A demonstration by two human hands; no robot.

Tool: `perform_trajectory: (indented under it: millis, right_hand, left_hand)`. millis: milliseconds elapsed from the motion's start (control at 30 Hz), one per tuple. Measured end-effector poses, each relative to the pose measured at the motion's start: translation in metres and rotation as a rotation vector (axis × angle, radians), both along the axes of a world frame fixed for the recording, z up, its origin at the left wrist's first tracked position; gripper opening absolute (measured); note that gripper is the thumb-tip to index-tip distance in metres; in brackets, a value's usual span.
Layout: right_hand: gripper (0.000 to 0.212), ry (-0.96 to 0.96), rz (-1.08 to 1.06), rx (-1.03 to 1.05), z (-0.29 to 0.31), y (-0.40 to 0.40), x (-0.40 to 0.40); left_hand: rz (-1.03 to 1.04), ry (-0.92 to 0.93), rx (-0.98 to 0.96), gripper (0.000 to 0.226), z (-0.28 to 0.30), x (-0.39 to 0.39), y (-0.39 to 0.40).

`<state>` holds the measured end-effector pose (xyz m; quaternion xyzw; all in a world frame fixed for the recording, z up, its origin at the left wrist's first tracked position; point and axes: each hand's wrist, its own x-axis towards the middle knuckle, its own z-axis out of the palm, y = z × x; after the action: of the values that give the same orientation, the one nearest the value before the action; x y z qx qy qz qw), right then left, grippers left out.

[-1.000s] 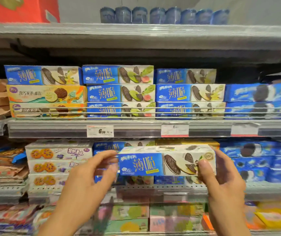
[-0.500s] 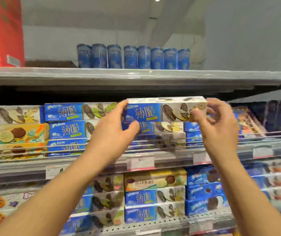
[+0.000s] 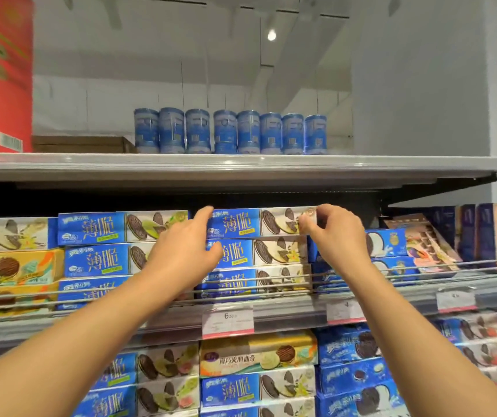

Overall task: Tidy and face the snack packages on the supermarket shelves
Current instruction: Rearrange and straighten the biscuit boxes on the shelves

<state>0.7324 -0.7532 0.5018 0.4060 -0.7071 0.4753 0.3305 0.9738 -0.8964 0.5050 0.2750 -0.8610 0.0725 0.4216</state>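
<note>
A long blue-and-white cookie box (image 3: 259,222) lies on top of a stack of matching boxes (image 3: 256,254) on the middle shelf, its printed face turned toward me. My left hand (image 3: 181,251) holds the box's left end, fingers reaching up beside it. At the box's right end, my right hand (image 3: 334,233) pinches the corner with curled fingers. To the left stands another stack of blue boxes (image 3: 105,230) with green cream pictures.
A wire rail (image 3: 391,273) runs along the shelf front, above price tags (image 3: 227,322). Blue cans (image 3: 229,135) line the top shelf beside a red carton (image 3: 0,73). Yellow cookie boxes (image 3: 15,266) sit far left. More boxes fill the lower shelf (image 3: 256,383).
Both hands lifted the box from the lower shelf level up to the middle shelf. It now rests on top of the stack there. The view tilted upward.
</note>
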Motion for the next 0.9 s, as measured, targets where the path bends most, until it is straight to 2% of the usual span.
perform_trajectory:
  millis: [133, 233, 267, 367, 467, 567, 700, 800, 900]
  right_hand:
    - [0.042, 0.048, -0.047, 0.132, 0.007, 0.002, -0.006]
    - [0.073, 0.032, 0.102, 0.204, 0.014, 0.005, -0.009]
    - [0.078, 0.046, 0.148, 0.260, 0.017, 0.005, -0.010]
    - [0.074, 0.079, 0.191, 0.380, 0.021, 0.007, -0.011]
    - [0.066, 0.172, 0.147, 0.350, 0.022, 0.013, -0.010]
    - [0.066, 0.313, 0.017, 0.298, 0.022, 0.028, -0.011]
    - [0.068, 0.317, -0.040, 0.250, 0.021, 0.057, -0.023]
    - [0.070, 0.279, -0.046, 0.220, 0.019, 0.073, -0.030]
    - [0.071, 0.255, -0.040, 0.184, 0.017, 0.086, -0.035]
  left_hand:
    - [0.044, -0.029, -0.074, 0.062, -0.003, 0.004, -0.006]
    - [0.059, -0.051, -0.095, 0.056, -0.005, 0.005, -0.006]
    - [0.059, -0.053, -0.099, 0.054, -0.007, 0.006, -0.006]
    - [0.058, -0.055, -0.118, 0.047, -0.012, 0.007, -0.005]
    - [0.082, -0.056, -0.174, 0.041, -0.014, 0.010, -0.003]
    - [0.116, -0.068, -0.259, 0.034, -0.016, 0.010, 0.001]
    - [0.067, -0.086, -0.355, 0.031, -0.019, -0.002, 0.005]
    - [-0.047, -0.171, -0.343, 0.045, -0.020, -0.021, 0.007]
    - [-0.060, -0.204, -0.299, 0.069, -0.020, -0.039, 0.008]
